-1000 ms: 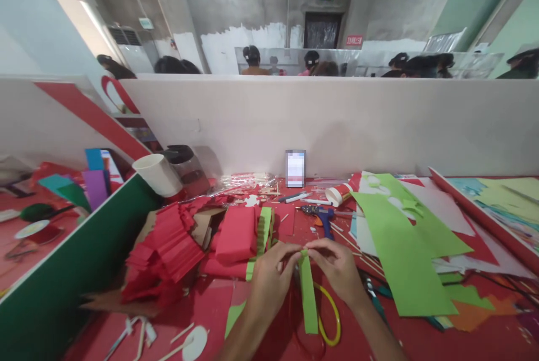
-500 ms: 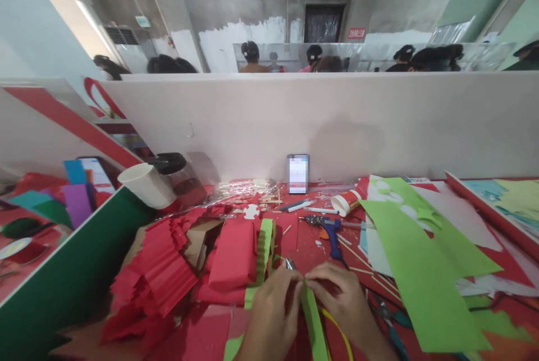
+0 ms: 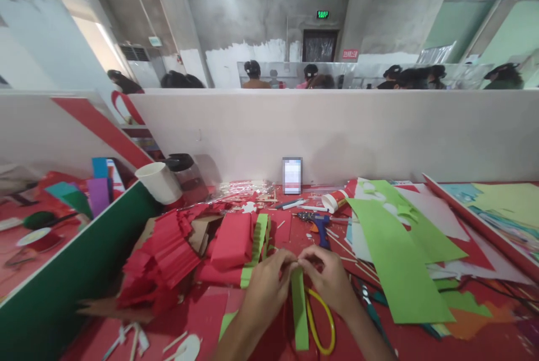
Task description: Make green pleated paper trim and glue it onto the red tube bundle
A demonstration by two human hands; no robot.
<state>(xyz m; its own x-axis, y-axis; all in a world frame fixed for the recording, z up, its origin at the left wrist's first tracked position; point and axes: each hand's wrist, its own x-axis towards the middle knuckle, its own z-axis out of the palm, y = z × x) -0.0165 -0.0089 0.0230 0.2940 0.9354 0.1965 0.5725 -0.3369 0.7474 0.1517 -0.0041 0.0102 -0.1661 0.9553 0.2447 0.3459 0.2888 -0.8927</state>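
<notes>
A narrow light green paper strip [image 3: 300,313] hangs down toward me, its upper end pinched between both hands. My left hand [image 3: 272,279] grips that end from the left with thumb and fingertips pressed together. From the right, my right hand [image 3: 326,277] pinches it too, and the fingertips of both hands meet. Beneath and beside the strip lies a yellow loop [image 3: 332,327] that looks like a scissors handle. Left of my hands sits a red paper-covered block [image 3: 231,240], with a notched green strip [image 3: 259,243] along its side.
Beyond my right hand lie a blue glue gun [image 3: 322,229], pens [image 3: 315,208] and a tipped paper cup [image 3: 334,202]. Green paper sheets [image 3: 391,260] cover the right side. Pleated red paper [image 3: 170,251] lies left, by a green board [image 3: 84,254]. A phone [image 3: 292,174] stands against the partition.
The view has tilted up and shifted a little. Both hands still pinch the green strip; more of its lower end and of the yellow loop now shows.
</notes>
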